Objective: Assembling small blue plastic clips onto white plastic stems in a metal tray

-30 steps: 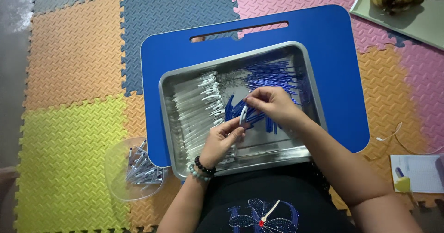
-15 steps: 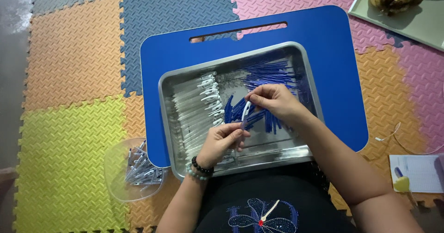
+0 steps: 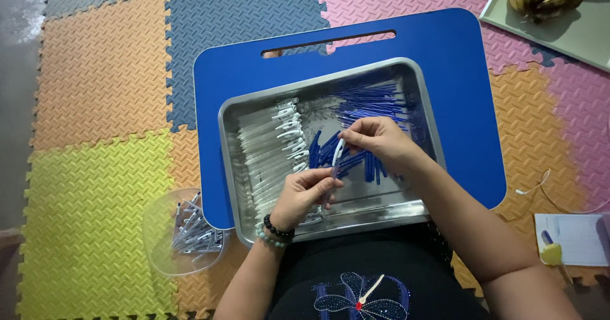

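**Pen parts coming together over the steel tray**

At the far left, a clear plastic bowl (image 3: 181, 234) is sitting on the foam mat, holding finished pens within easy reach of the left hand. Next, a steel tray (image 3: 232, 167) is resting on a blue lap desk (image 3: 457, 91), keeping loose parts from rolling off: clear barrels (image 3: 270, 145) are lying in rows on its left side, blue refills (image 3: 372, 104) piled on its right. Above the tray's middle, the left hand (image 3: 305, 196) is pinching the lower end of a pen (image 3: 335, 161), while the right hand (image 3: 378, 139) is gripping its white-capped top, apparently steadying it for fitting.
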